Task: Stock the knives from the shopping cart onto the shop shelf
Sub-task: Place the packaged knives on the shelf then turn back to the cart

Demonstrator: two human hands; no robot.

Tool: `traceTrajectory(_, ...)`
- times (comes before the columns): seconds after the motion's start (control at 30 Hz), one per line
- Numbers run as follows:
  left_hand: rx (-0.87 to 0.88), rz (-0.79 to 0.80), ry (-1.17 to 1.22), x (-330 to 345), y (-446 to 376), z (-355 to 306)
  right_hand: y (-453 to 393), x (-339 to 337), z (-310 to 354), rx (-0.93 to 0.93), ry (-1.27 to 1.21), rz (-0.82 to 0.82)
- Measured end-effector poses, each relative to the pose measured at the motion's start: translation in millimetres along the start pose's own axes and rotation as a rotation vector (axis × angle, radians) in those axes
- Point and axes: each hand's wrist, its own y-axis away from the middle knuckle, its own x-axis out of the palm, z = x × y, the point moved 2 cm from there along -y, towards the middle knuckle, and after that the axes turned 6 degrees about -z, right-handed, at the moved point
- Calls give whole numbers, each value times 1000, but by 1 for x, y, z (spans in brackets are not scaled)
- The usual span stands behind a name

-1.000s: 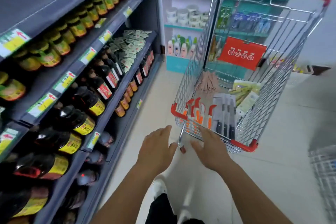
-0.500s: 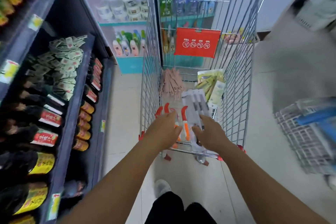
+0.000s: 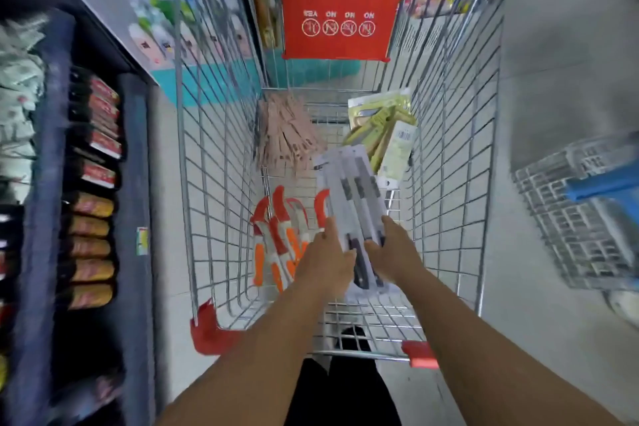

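Note:
A wire shopping cart with red corner bumpers stands in front of me. On its floor lie a stack of packaged black-handled knives, several orange-and-white knives, a bundle of pinkish-brown utensils and green packs. Both my hands reach down into the cart. My left hand holds the left edge of the black-handled knife packs near their handle end. My right hand holds the right edge of the same stack. Motion blur hides the fingertips.
A dark shop shelf runs along the left, stocked with sauce bottles and pale packets. A red sign hangs on the cart's far end. A second wire basket with a blue handle sits at the right on the pale floor.
I have leaned over the cart and both hands have gone from its near rim down inside to the black-handled knife packs, closing on the sides of the stack.

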Motion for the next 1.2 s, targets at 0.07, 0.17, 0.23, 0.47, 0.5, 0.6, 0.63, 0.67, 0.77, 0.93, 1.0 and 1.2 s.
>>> traceTrajectory(0.07,-37,7,16,19,-20,2,-18,7,-6,26,-21,-37)
traceTrajectory(0.17,-78,2,35,45,-49,4,-47,24,-20,69,-40,-52)
traceTrajectory(0.23,-110,-6,64,62,-63,6,-59,33,-28,74,-35,-69)
traceTrajectory(0.47,-175,-123,73,96,-78,12,-84,60,-54,226,29,-112)
traceTrajectory(0.5,-177,-135,40,98,-78,13,-85,62,-57,256,46,-109)
traceTrajectory(0.6,-197,-125,-24,105,-77,16,-87,62,-63,283,113,-87)
traceTrajectory(0.63,-212,-114,-23,106,-78,15,-86,62,-63,283,129,-85)
traceTrajectory(0.67,-223,-115,-1,107,-80,15,-87,61,-63,287,136,-91)
traceTrajectory(0.77,-259,-138,100,109,-85,18,-89,57,-59,307,98,-102)
traceTrajectory(0.93,-365,-134,141,108,-81,22,-88,54,-58,249,-7,-95)
traceTrajectory(1.0,-351,-142,167,107,-82,20,-86,56,-60,236,-45,-122)
traceTrajectory(1.2,-363,-147,300,101,-80,19,-79,58,-63,222,-83,-174)
